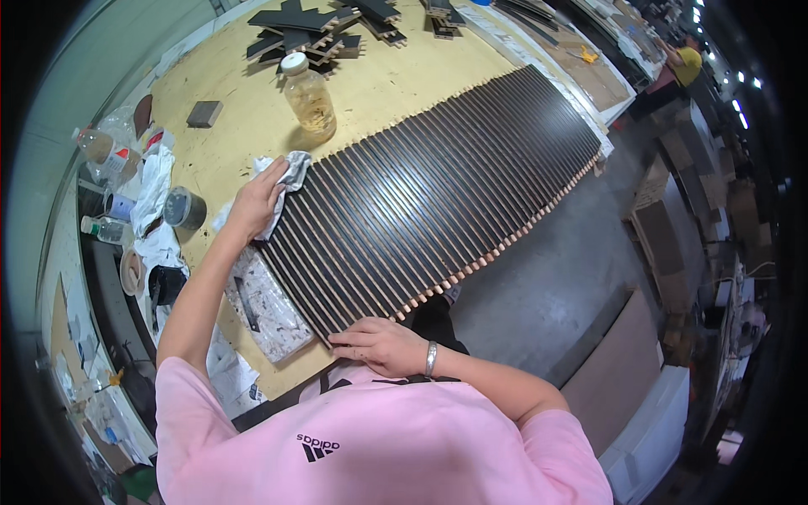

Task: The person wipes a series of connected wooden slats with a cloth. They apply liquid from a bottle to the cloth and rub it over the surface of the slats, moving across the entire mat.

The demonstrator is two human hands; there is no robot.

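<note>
Left hand (252,204) is gripping a grey rag (291,174), pressing it on the black slatted panel (438,189); right hand (379,345), fingers flat and unclenched, is steadying the panel's near end on the worktop (379,84).

Panel (438,177): black slats, pale tan wood at the ends, striped look. Rag (290,172): grey-white. Bench (404,80): light yellow-brown board. Bottle (309,97): clear, amber liquid, white cap. Offcuts (307,34): black. Block (204,113): grey. Sleeve (194,396): pink. Bracelet (431,358): silver. Floor (547,286): grey.
</note>
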